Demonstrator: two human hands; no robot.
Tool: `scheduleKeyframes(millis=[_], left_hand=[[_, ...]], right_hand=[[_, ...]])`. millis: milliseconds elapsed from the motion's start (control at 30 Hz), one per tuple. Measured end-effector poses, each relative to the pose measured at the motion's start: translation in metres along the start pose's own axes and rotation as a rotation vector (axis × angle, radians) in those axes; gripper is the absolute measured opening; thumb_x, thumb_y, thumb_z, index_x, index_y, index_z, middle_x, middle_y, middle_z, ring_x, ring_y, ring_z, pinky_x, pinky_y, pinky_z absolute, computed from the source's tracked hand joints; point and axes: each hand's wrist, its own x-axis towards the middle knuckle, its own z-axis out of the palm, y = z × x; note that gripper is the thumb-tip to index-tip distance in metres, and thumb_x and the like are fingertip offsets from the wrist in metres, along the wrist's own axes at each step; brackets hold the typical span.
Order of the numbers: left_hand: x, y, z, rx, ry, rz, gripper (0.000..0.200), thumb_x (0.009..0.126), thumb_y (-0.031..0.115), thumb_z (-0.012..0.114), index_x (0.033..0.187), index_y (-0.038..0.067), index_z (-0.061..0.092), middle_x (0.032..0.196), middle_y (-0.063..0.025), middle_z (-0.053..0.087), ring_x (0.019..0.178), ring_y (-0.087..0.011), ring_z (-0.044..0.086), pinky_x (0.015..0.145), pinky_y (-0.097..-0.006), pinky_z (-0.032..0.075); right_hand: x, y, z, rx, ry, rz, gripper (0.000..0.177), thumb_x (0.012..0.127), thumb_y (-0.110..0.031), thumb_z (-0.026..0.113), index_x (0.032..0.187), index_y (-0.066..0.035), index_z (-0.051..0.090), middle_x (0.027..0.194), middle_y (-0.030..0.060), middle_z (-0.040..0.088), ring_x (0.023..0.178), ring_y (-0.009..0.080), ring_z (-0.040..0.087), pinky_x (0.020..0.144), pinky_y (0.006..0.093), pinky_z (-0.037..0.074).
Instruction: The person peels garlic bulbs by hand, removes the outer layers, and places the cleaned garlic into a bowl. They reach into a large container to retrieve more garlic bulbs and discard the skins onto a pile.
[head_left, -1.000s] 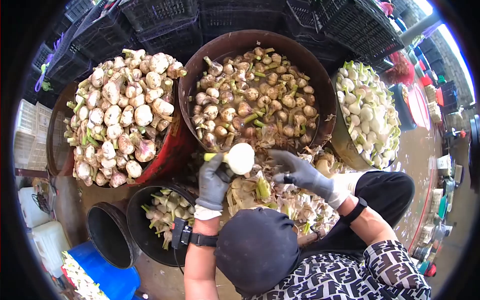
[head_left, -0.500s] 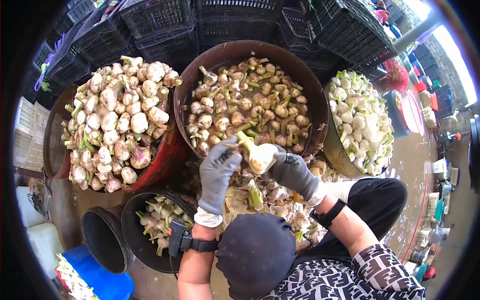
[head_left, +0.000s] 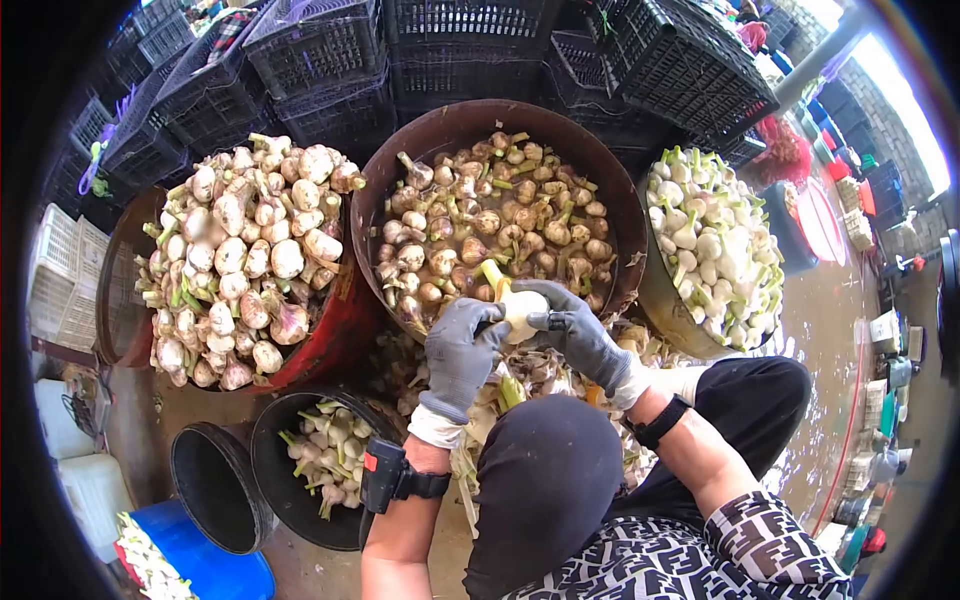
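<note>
A garlic bulb (head_left: 523, 307) with a white, peeled-looking body and a green-yellow stem stub is held up between my two gloved hands. My right hand (head_left: 580, 338), in a grey glove, is closed around its right side. My left hand (head_left: 462, 348), also gloved, has its fingers bent in and pressed against the bulb's left side near the stem base. Just beyond the hands stands a round brown tub (head_left: 372, 180) of murky water with many unpeeled garlic bulbs (head_left: 475, 225). Loose garlic skins (head_left: 540, 372) lie below the hands.
Dirty garlic (head_left: 245, 255) is heaped in a red drum at left, and clean white garlic (head_left: 715, 250) fills a tub at right. Black buckets (head_left: 215, 485) stand lower left, one holding trimmed garlic (head_left: 332, 445). Black crates (head_left: 470, 60) line the back. My knee (head_left: 550, 480) is close below.
My left hand has moved right and in against the bulb, from holding a dark strip of peel beside the stem. The bulb is turned slightly, and the view has shifted a little.
</note>
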Motion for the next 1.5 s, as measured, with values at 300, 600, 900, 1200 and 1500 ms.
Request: scheduleKeyframes(millis=[300, 600, 900, 1200, 1500], left_hand=[[0.017, 0.016, 0.017, 0.33, -0.101, 0.17, 0.014, 0.074, 0.009, 0.064, 0.078, 0.004, 0.051, 0.076, -0.0108, 0.056, 0.07, -0.0289, 0.055, 0.061, -0.0362, 0.042], [0.028, 0.032, 0.032, 0.249, -0.117, 0.262, 0.015, 0.076, 0.013, 0.063, 0.08, 0.003, 0.052, 0.076, -0.0131, 0.054, 0.07, -0.0299, 0.054, 0.061, -0.0361, 0.042], [0.025, 0.03, 0.024, -0.102, -0.433, 0.134, 0.012, 0.079, 0.011, 0.06, 0.081, 0.001, 0.053, 0.076, -0.0125, 0.056, 0.069, -0.026, 0.054, 0.063, -0.0312, 0.043], [0.006, -0.014, -0.001, -0.098, -0.249, -0.294, 0.02, 0.078, 0.016, 0.066, 0.091, 0.002, 0.06, 0.091, -0.0086, 0.061, 0.086, -0.0173, 0.058, 0.075, -0.0331, 0.045], [0.021, 0.004, 0.005, -0.285, -0.051, -0.144, 0.033, 0.068, 0.009, 0.073, 0.093, -0.003, 0.055, 0.095, -0.0102, 0.058, 0.086, -0.0191, 0.056, 0.075, -0.0285, 0.046]], right_hand=[[-0.019, -0.011, -0.01, 0.197, 0.049, 0.033, 0.039, 0.083, -0.014, 0.057, 0.118, -0.003, 0.043, 0.105, 0.0098, 0.056, 0.089, 0.02, 0.06, 0.072, 0.0338, 0.053], [-0.013, -0.027, -0.018, 0.272, 0.083, 0.014, 0.032, 0.084, -0.016, 0.053, 0.114, -0.005, 0.047, 0.1, 0.0091, 0.056, 0.092, 0.0206, 0.057, 0.078, 0.0384, 0.05], [0.015, -0.005, -0.048, 0.709, -0.039, 0.258, 0.043, 0.087, -0.027, 0.048, 0.119, 0.0, 0.043, 0.113, 0.0152, 0.054, 0.104, 0.0299, 0.052, 0.092, 0.0453, 0.039], [0.014, 0.002, -0.045, 0.576, -0.101, -0.053, 0.045, 0.082, -0.013, 0.054, 0.124, -0.006, 0.041, 0.123, 0.0121, 0.046, 0.11, 0.0271, 0.049, 0.096, 0.0404, 0.038], [0.013, 0.003, -0.016, 0.253, -0.17, -0.105, 0.04, 0.086, -0.011, 0.051, 0.123, -0.001, 0.039, 0.111, 0.009, 0.053, 0.102, 0.0168, 0.051, 0.091, 0.0291, 0.039]])
